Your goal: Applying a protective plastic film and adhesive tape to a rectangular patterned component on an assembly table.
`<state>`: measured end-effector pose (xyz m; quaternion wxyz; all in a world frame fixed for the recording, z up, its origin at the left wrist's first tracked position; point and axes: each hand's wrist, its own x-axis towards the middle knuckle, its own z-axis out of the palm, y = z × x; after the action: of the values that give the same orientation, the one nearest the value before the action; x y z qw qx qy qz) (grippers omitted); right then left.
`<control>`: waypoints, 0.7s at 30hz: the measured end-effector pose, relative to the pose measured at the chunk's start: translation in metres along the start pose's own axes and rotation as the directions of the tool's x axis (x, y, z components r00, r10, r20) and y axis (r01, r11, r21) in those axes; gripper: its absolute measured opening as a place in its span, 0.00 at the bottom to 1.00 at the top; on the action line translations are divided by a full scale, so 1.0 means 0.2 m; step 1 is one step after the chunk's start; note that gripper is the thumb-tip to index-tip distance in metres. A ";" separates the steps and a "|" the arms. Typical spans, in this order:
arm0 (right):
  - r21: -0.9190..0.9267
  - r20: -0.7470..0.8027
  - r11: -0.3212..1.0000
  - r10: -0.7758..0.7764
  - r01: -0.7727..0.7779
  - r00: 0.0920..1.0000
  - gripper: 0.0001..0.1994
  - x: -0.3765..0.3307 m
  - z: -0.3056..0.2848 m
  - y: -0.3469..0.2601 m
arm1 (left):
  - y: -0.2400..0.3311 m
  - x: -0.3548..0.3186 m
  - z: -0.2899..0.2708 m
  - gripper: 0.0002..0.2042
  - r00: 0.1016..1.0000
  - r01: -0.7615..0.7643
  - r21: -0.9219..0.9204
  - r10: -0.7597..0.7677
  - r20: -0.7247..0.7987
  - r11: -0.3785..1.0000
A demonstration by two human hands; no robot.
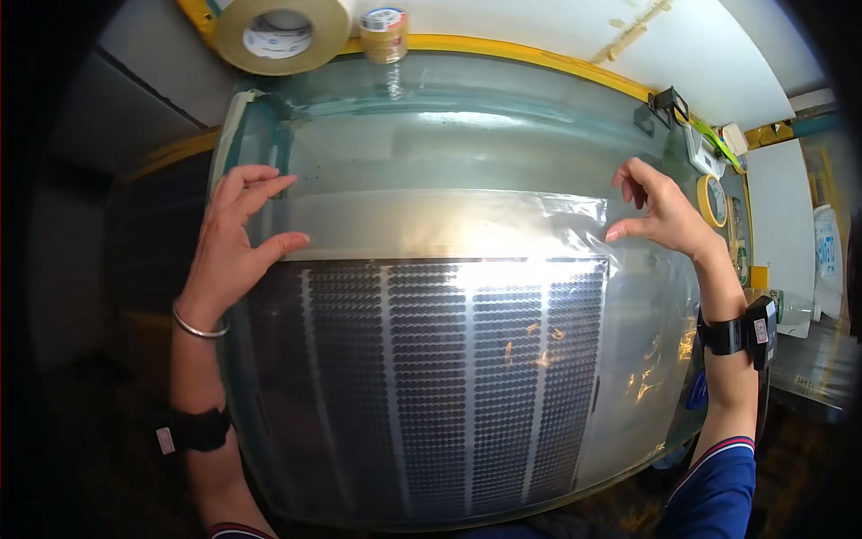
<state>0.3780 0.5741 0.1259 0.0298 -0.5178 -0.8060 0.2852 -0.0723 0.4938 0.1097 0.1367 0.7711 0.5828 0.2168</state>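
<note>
A dark sheet [431, 359] with a fine repeating pattern and pale lengthwise stripes lies on the glass-topped table [359, 148]. Clear plastic film [386, 225] reaches past the sheet's far edge and wrinkles at its far right corner. My left hand [233, 234] hovers by the film's left side, thumb and fingers spread, holding nothing. Across from it, my right hand [664, 211] is near the wrinkled corner, its fingers bent and its thumb apart from them. Nothing shows between them. Whether the right thumb touches the film I cannot tell.
A wide roll of tape [328, 45] and a smaller brown tape roll [384, 40] stand beyond the far edge. Along the right are a small black stand [669, 106], a green-handled tool [716, 144], a yellow tape roll [712, 200] and a clear bottle [795, 310].
</note>
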 end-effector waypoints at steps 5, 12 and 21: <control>-0.029 0.010 0.999 -0.025 0.025 1.000 0.25 -0.01 0.01 0.04 | -0.02 0.12 0.00 0.23 0.974 0.163 -0.191 -0.128 0.186 0.968; 0.010 -0.169 0.997 -0.078 0.080 0.983 0.09 -0.17 0.03 0.08 | -0.13 0.02 -0.11 0.06 0.974 0.006 0.008 -0.008 0.228 1.000; -0.273 -0.621 0.958 -0.248 0.091 0.743 0.11 -0.44 0.27 0.04 | -0.12 -0.19 -0.05 0.07 0.961 -0.161 0.146 0.189 -0.203 0.976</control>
<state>0.4062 0.4783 0.0991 0.2742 -0.5084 -0.8162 -0.0092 -0.1057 0.4625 0.1013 0.0033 0.7987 0.5364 0.2727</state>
